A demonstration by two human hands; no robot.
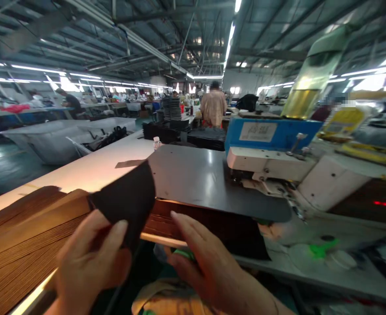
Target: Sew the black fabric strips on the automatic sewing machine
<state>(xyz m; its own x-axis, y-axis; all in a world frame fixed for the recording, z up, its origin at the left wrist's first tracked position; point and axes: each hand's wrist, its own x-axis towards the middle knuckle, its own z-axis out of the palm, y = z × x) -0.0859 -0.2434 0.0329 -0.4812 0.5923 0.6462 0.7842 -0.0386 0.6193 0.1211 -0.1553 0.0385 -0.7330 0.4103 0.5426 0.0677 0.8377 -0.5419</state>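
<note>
Left grip (94, 253) tight on dark sheet (129, 192), right grip (209, 258) bare, half-spread; yellow liquid (300, 104) in clear bottle (311, 78).

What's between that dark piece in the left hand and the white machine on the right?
In the head view, a shiny grey plate lies between the dark piece and the white machine.

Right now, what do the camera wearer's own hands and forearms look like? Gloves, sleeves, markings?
Left hand: bare, no glove; its forearm is mostly out of frame. Right hand: also bare, slim fingers. Right forearm: no sleeve on the part in view. No cables or clear markings; blur hides finer detail.
</note>
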